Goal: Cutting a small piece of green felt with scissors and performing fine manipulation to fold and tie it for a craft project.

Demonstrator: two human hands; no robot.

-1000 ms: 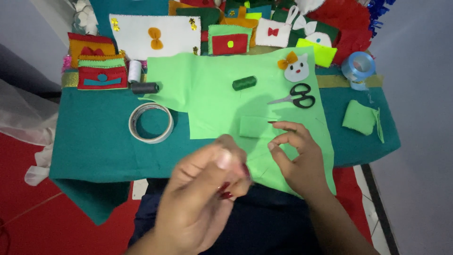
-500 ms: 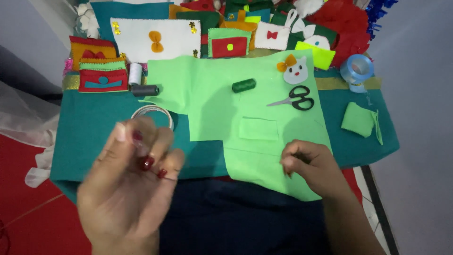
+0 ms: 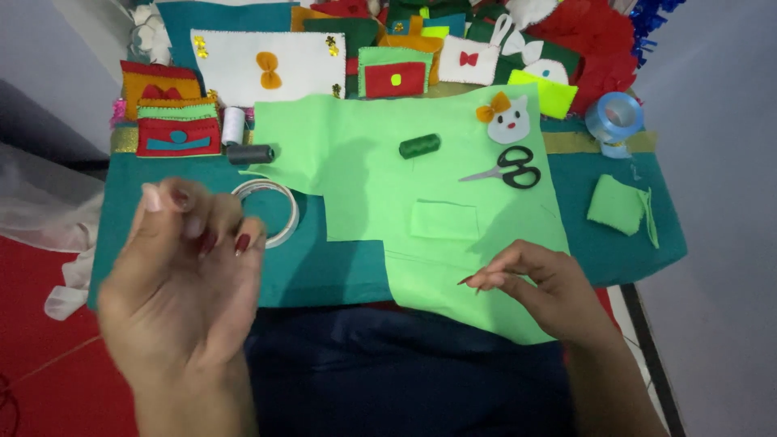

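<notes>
A big light green felt sheet (image 3: pixel 380 186) lies on a teal cloth (image 3: pixel 324 267). The right hand (image 3: pixel 542 287) rests on the near edge of the green felt, with its fingertips pinched together. The left hand (image 3: pixel 182 283) is lifted up, fingers loosely curled, over a clear tape ring (image 3: pixel 271 209). On the felt lie black scissors (image 3: pixel 510 168), a dark green thread spool (image 3: pixel 419 146) and a small green patch (image 3: pixel 443 219).

left hand (image 3: pixel 182 275): motion-blurred | tape ring (image 3: pixel 275 212): partly hidden behind it | thread: too thin
</notes>
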